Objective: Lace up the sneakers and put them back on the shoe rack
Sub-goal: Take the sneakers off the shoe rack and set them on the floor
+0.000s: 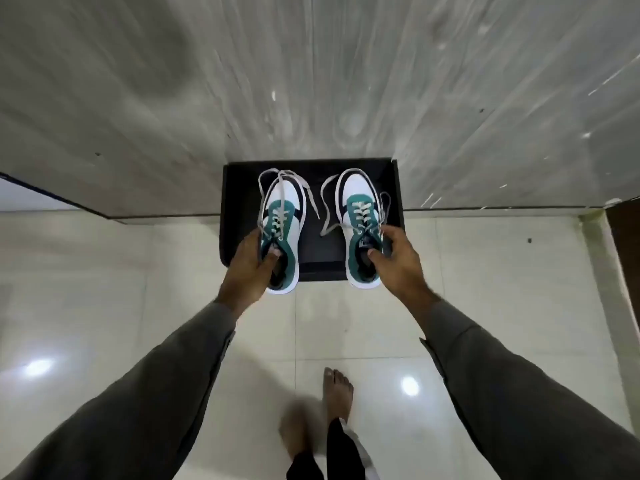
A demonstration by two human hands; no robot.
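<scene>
1. Sneakers first, seen from my head camera: I hold one in each hand, out in front of me. The left sneaker (282,230) hangs from my left hand (251,268), whose fingers are curled round its collar with the thumb inside the opening. The right sneaker (362,230) hangs from my right hand (398,258), which grips it the same way, fingers clamped on the outer side of the collar.

2. Both shoes point away from me, toes forward, heels at my palms, their long axes roughly parallel and well apart. Straight beyond and below them lies the black shoe rack (394,188), a dark recess under a grey wood-grain surface (311,81). Toes overlap its opening in this view, while the heels show over the pale tile floor (311,327). Whether the soles touch the shelf I cannot tell.

3. Each hand is equally near its slot, so I judge the coming move to be a straight push forward and down, both shoes together.

4. The shoes are teal, white and dark navy with white soles. The grey laces (325,216) are threaded through the eyelets, but the ends trail loose and untied, one dangling between the shoes.

5. My bare foot (337,393) shows on the tiles below.
</scene>
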